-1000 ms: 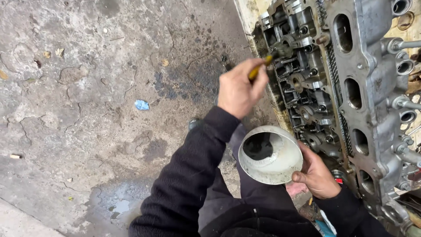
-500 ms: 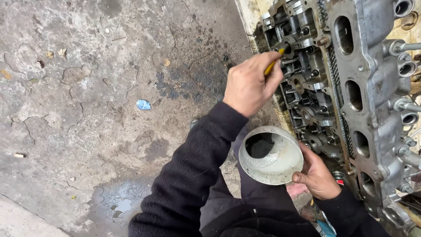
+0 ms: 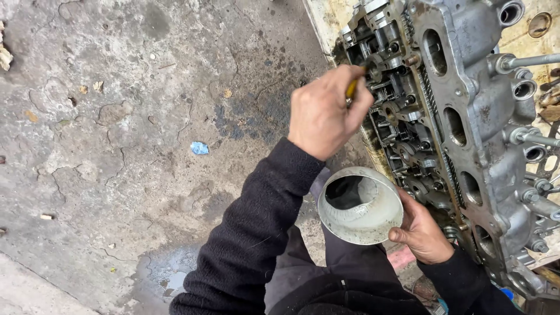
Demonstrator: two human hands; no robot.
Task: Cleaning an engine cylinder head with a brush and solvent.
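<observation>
My left hand [image 3: 324,114] is closed around a small brush with a yellow handle [image 3: 352,88]. Its tip touches the oily valve gear of a grey metal cylinder head [image 3: 466,122] standing on edge at the right. Below it, my right hand [image 3: 421,234] grips the rim of a round, dirty white container [image 3: 361,205] with a dark inside. It holds the container tilted next to the lower part of the head. Black sleeves cover both arms.
A cracked, oil-stained concrete floor [image 3: 128,163] fills the left side, with a small blue scrap [image 3: 199,148] and a wet patch [image 3: 163,274] on it. Studs and tubes [image 3: 525,61] stick out from the head's right side.
My left hand has worked the brush a short way up and right along the valve gear. The right hand and container have barely moved.
</observation>
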